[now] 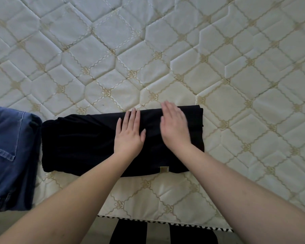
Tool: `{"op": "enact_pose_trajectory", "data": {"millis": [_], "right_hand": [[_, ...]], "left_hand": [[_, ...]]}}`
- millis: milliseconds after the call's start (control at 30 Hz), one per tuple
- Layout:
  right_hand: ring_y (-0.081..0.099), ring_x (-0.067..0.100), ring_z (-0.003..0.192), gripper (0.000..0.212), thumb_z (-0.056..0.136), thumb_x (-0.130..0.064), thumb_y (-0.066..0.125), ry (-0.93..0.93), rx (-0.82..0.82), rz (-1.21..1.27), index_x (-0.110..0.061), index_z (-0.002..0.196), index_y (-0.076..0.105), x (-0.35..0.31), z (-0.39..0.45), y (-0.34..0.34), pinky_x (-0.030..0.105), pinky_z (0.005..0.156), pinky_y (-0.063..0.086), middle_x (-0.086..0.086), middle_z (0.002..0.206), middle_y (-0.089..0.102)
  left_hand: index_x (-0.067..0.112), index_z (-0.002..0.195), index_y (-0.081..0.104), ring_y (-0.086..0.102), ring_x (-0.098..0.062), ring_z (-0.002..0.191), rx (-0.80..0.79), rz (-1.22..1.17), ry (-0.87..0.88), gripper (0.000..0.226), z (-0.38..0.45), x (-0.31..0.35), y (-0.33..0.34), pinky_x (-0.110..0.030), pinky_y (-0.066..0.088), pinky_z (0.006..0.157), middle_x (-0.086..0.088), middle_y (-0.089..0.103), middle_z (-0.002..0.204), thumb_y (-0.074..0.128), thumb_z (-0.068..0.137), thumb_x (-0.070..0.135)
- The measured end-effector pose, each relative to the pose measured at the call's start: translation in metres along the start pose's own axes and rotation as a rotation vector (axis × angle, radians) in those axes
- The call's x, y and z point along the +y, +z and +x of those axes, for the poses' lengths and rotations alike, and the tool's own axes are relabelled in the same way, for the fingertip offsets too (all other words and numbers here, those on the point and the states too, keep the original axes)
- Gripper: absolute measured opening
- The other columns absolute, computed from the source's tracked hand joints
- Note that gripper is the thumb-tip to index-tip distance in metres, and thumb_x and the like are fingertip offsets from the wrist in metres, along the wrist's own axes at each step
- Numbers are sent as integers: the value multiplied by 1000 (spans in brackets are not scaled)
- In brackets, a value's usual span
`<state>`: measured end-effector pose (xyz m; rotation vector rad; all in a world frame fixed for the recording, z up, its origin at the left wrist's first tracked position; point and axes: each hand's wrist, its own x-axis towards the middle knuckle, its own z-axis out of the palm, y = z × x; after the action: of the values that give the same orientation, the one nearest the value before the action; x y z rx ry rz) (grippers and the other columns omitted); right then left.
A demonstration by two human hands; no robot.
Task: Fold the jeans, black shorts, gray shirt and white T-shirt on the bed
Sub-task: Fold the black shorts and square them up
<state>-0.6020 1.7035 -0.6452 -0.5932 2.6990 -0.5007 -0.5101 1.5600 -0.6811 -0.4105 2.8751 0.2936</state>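
Shorts (88, 143) lie on the bed (165, 59) right in front of you, long axis left to right. Your left hand (129, 133) presses flat mid-cloth; right hand (174, 124), fingers straight, blurred, near the right end. Jeans (9, 152) just left.

The jeans (7, 155) are cut off by the left edge; the right hand (174, 125) is blurred; the shorts (81, 143) are partly covered by both hands.
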Motion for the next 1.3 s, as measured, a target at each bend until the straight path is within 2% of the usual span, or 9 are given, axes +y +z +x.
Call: {"op": "enact_pose_trajectory", "data": {"millis": [200, 433, 533, 600, 667, 733, 900, 1100, 1300], "right_hand": [[-10, 13, 150, 62, 103, -46, 17, -59, -217, -258, -21, 156, -5, 10, 9, 46, 36, 120, -9, -2, 164, -10], [-14, 11, 149, 74, 95, -65, 7, 124, -202, -355, -26, 155, -12, 110, -13, 11, 39, 120, -8, -4, 163, -15], [-3, 14, 150, 75, 97, -63, 18, 262, -190, -219, -21, 156, 1, 132, -20, -10, 40, 120, 1, -2, 164, -3], [16, 20, 147, 67, 99, -57, 30, 322, -66, -22, -17, 152, 24, 133, -27, -18, 42, 118, 12, 5, 160, 21], [40, 26, 131, 57, 97, -55, 37, 439, 62, 148, -14, 136, 48, 126, -28, -20, 42, 110, 27, 9, 138, 50], [55, 26, 112, 57, 93, -61, 39, 544, -12, 245, -14, 118, 58, 115, -24, -18, 43, 102, 40, 6, 115, 62], [58, 27, 108, 48, 90, -57, 51, 538, -106, 275, -17, 114, 63, 104, -15, -12, 42, 92, 49, 3, 110, 66], [61, 23, 97, 39, 94, -51, 52, 412, -59, 386, -21, 119, 50, 122, -29, -19, 41, 83, 52, 1, 107, 66], [60, 16, 84, 23, 93, -48, 56, 468, 49, 478, -30, 101, 44, 186, -39, -49, 24, 65, 41, -10, 90, 61]], "left_hand": [[23, 156, -5, -5, -15, 151, -77, 125, 8, 70, -10, -21, 20, -41, 0, 122, 2, -8, 164, 14, 99, 57], [45, 150, -14, -19, -23, 149, -126, 167, -41, 81, -6, -43, 16, -62, -4, 114, -10, -19, 162, 9, 83, 83], [45, 151, -11, -17, -27, 149, -115, 219, -40, 83, -8, -51, 11, -65, -6, 112, -15, -16, 162, 11, 81, 84], [41, 154, -5, -11, -30, 150, -67, 257, 3, 81, -12, -51, 8, -63, -7, 113, -14, -10, 163, 16, 85, 79], [36, 155, 2, -3, -28, 151, -17, 260, 118, 74, -15, -44, 4, -58, 0, 118, -12, -3, 164, 27, 92, 65], [34, 156, 8, 4, -26, 151, -5, 224, 237, 64, -18, -30, 2, -51, 8, 120, -9, 3, 164, 30, 97, 47], [36, 155, 11, 15, -27, 149, -136, 161, 237, 56, -32, -9, 10, -48, 21, 117, -7, 11, 163, 25, 101, 45], [42, 151, -11, -8, -26, 150, -244, 175, 213, 61, -29, 7, 15, -51, 6, 119, -3, -17, 162, 1, 95, 63], [45, 151, -9, -10, -22, 150, -265, 162, 348, 59, -6, 61, 15, -47, -4, 120, -1, -17, 163, 3, 96, 62]]}}
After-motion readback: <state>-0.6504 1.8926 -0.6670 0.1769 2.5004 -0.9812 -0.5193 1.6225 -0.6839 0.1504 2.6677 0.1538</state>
